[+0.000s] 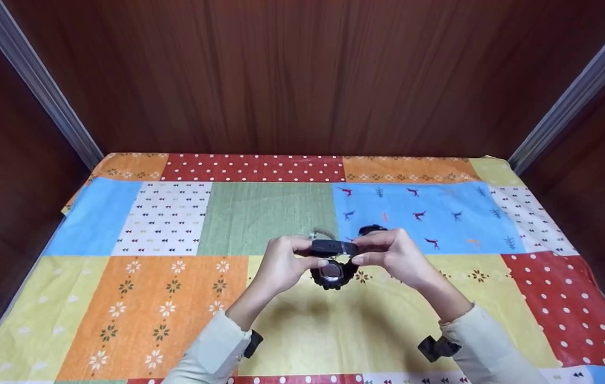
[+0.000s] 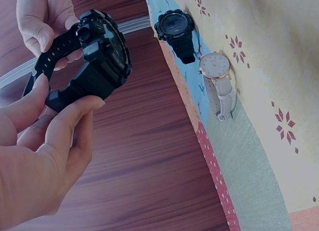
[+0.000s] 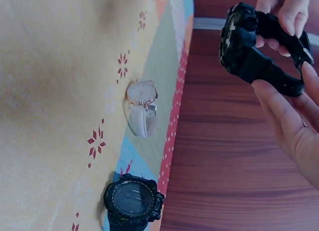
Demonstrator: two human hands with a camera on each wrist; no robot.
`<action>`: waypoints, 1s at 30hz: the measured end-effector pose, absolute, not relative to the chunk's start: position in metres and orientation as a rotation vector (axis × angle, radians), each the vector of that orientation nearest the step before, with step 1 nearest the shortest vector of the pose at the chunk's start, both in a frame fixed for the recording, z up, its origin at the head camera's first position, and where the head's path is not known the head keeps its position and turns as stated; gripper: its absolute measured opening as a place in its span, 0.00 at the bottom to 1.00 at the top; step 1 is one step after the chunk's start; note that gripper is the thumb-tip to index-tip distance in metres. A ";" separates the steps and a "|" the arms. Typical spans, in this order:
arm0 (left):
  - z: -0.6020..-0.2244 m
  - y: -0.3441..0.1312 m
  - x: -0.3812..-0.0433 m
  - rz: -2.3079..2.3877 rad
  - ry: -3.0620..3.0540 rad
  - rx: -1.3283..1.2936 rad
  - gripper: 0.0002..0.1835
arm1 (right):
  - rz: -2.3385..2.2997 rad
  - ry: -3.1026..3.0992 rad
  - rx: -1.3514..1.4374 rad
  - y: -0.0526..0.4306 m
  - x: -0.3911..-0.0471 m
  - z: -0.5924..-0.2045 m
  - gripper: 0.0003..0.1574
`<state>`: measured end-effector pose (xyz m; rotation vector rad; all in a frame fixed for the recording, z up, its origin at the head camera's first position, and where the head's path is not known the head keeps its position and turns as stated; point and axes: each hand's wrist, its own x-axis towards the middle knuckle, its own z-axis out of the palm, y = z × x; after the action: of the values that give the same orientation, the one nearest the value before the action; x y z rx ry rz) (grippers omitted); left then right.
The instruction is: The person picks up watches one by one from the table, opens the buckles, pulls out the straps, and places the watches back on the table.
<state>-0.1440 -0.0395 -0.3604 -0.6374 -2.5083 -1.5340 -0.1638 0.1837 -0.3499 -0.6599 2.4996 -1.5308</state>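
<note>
A chunky black wristwatch (image 1: 331,271) is held up over the patchwork cloth between both hands, its strap bent into a loop. My left hand (image 1: 284,264) pinches one side of the strap between thumb and fingers. On the other side, my right hand (image 1: 396,255) grips the strap near the buckle. In the left wrist view the watch (image 2: 107,54) shows its thick case side-on, with holes along the strap. A watch with a pale strap and white dial (image 2: 215,66) lies on the cloth, beside a second black watch (image 2: 175,25). Both are partly hidden behind the hands in the head view.
A patchwork cloth (image 1: 292,330) with coloured, patterned squares covers the table. Behind it rises a dark wood-grain panel (image 1: 292,80), with metal strips (image 1: 41,74) at the corners. Black wrist straps (image 1: 438,349) sit at the sleeve cuffs.
</note>
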 end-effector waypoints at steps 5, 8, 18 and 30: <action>-0.361 -0.042 -0.145 -1.584 -2.521 -0.613 0.11 | -1.574 2.479 -0.621 0.185 -0.164 -0.352 0.18; -0.361 -0.044 -0.146 -1.637 -2.526 -0.577 0.13 | -1.610 2.447 -0.593 0.185 -0.163 -0.352 0.19; -0.365 -0.047 -0.146 -1.715 -2.536 -0.527 0.14 | -1.624 2.399 -0.515 0.187 -0.162 -0.354 0.20; -0.368 -0.045 -0.143 -1.488 -2.547 -0.539 0.17 | -1.490 2.571 -0.685 0.184 -0.162 -0.356 0.18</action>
<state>-0.1426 -0.0447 -0.3677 -0.5387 -2.5474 -1.4879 -0.1618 0.1840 -0.3559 -0.6847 2.5705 -1.4895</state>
